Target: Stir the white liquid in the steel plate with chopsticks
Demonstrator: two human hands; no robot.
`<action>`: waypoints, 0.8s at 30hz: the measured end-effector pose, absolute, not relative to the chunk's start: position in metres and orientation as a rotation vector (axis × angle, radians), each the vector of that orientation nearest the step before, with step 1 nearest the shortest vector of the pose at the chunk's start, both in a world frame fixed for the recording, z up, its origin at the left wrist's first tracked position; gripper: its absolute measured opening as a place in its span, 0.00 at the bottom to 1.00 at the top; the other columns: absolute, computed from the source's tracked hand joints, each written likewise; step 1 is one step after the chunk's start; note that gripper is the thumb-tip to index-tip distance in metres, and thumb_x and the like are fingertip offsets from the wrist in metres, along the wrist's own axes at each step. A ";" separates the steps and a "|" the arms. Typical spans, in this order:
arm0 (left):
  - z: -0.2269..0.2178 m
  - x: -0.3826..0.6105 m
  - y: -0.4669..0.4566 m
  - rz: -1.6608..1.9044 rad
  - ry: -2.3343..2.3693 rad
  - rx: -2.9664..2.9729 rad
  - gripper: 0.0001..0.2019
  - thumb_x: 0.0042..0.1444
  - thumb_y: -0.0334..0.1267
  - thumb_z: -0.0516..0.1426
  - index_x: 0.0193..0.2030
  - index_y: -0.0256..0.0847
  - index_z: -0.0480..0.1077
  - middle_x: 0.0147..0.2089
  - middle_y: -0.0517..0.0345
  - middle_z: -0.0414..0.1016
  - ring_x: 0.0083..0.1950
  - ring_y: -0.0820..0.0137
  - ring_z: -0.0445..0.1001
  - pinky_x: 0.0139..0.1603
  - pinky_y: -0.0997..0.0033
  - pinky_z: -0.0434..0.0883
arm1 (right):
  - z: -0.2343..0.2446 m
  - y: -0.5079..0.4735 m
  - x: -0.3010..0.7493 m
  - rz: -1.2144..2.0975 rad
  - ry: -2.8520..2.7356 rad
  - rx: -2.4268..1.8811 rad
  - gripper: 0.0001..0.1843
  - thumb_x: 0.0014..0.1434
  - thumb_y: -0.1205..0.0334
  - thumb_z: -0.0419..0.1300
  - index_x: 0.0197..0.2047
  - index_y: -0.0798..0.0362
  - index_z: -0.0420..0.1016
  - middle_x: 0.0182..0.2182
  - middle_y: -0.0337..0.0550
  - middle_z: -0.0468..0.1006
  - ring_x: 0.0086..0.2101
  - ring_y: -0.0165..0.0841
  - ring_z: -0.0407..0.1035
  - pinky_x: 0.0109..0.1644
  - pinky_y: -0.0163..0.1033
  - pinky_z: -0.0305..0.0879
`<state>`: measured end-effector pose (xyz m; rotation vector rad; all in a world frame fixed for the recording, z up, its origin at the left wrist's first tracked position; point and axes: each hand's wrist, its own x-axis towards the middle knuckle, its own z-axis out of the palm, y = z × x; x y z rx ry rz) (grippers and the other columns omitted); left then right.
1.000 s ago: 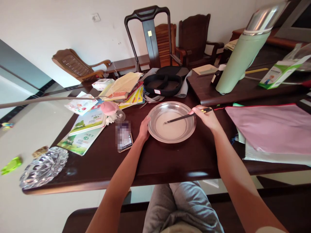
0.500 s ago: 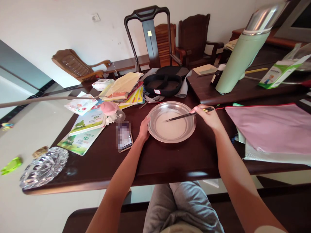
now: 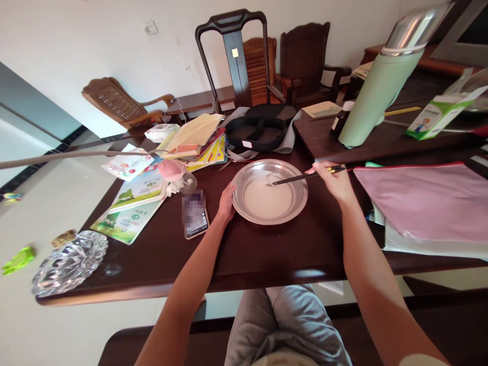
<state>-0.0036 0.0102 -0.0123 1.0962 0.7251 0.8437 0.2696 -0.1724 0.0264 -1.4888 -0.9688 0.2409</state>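
A round metal bowl [image 3: 240, 203] sits on the dark wooden table, with a pale, milky-white mixture [image 3: 267, 201] spread over its bottom. My left hand [image 3: 227, 201] grips the bowl's left rim, thumb at the edge and the other fingers partly hidden by its side. Black chopsticks [image 3: 295, 178] with gold bands near the top are pinched in my right hand [image 3: 332, 180], beyond the bowl's right rim. Their tips reach into the mixture near the middle of the bowl.
Left of the bowl lie a phone [image 3: 195, 216], a pink-capped bottle [image 3: 171, 170], booklets [image 3: 129, 218] and a crystal dish [image 3: 70, 262]. A black case [image 3: 255, 134] is behind it. A green thermos [image 3: 381, 96] and a pink pouch [image 3: 423, 201] stand and lie to the right.
My right hand has shifted a little to the right, and the chopstick tips have moved right and slightly farther back in the bowl. My left hand stays on the rim.
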 end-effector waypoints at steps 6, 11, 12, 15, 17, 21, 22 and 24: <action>-0.010 -0.004 0.009 0.835 0.729 1.099 0.23 0.48 0.47 0.70 0.50 0.40 0.81 0.49 0.51 0.87 0.57 0.50 0.81 0.59 0.56 0.75 | 0.028 -0.175 0.269 0.325 -0.955 -1.453 0.30 0.58 0.27 0.65 0.23 0.45 0.82 0.26 0.43 0.85 0.33 0.43 0.81 0.51 0.50 0.76; -0.009 -0.003 0.008 0.837 0.733 1.089 0.24 0.48 0.47 0.70 0.51 0.39 0.81 0.49 0.50 0.87 0.58 0.49 0.81 0.60 0.55 0.75 | 0.029 -0.171 0.262 0.356 -1.084 -1.475 0.29 0.57 0.27 0.66 0.29 0.45 0.85 0.33 0.42 0.88 0.39 0.44 0.82 0.52 0.49 0.75; -0.009 -0.003 0.008 0.838 0.736 1.087 0.24 0.48 0.47 0.70 0.51 0.39 0.81 0.49 0.49 0.87 0.58 0.49 0.81 0.60 0.55 0.75 | 0.028 -0.172 0.264 0.302 -1.034 -1.480 0.29 0.58 0.27 0.66 0.29 0.44 0.85 0.32 0.42 0.88 0.38 0.43 0.81 0.53 0.49 0.75; -0.009 -0.003 0.008 0.841 0.740 1.091 0.23 0.47 0.47 0.69 0.50 0.39 0.81 0.48 0.50 0.87 0.58 0.49 0.81 0.60 0.55 0.75 | 0.027 -0.175 0.271 0.202 -0.886 -1.468 0.31 0.60 0.27 0.64 0.24 0.44 0.82 0.27 0.42 0.85 0.34 0.43 0.80 0.53 0.51 0.75; -0.009 -0.003 0.008 0.841 0.742 1.096 0.23 0.47 0.48 0.69 0.49 0.40 0.81 0.48 0.50 0.87 0.58 0.49 0.81 0.59 0.55 0.75 | 0.028 -0.176 0.270 0.240 -0.893 -1.460 0.32 0.60 0.26 0.63 0.21 0.45 0.80 0.25 0.43 0.84 0.33 0.43 0.80 0.52 0.51 0.75; -0.008 -0.003 0.007 0.834 0.740 1.110 0.25 0.47 0.49 0.70 0.51 0.39 0.81 0.48 0.50 0.87 0.58 0.48 0.81 0.59 0.55 0.75 | 0.032 -0.171 0.258 0.409 -1.086 -1.463 0.31 0.56 0.24 0.65 0.25 0.44 0.84 0.29 0.43 0.87 0.36 0.43 0.81 0.50 0.49 0.75; -0.008 -0.003 0.007 0.833 0.736 1.112 0.25 0.47 0.50 0.70 0.51 0.39 0.81 0.48 0.50 0.87 0.57 0.48 0.81 0.59 0.55 0.75 | 0.032 -0.170 0.257 0.413 -1.108 -1.461 0.31 0.56 0.24 0.65 0.26 0.45 0.84 0.31 0.43 0.88 0.37 0.43 0.82 0.51 0.48 0.75; -0.008 -0.003 0.007 0.834 0.732 1.112 0.25 0.47 0.49 0.70 0.51 0.40 0.81 0.48 0.50 0.87 0.57 0.49 0.82 0.58 0.55 0.76 | 0.030 -0.170 0.260 0.350 -1.071 -1.466 0.30 0.57 0.26 0.66 0.27 0.45 0.85 0.31 0.43 0.88 0.38 0.43 0.81 0.52 0.48 0.75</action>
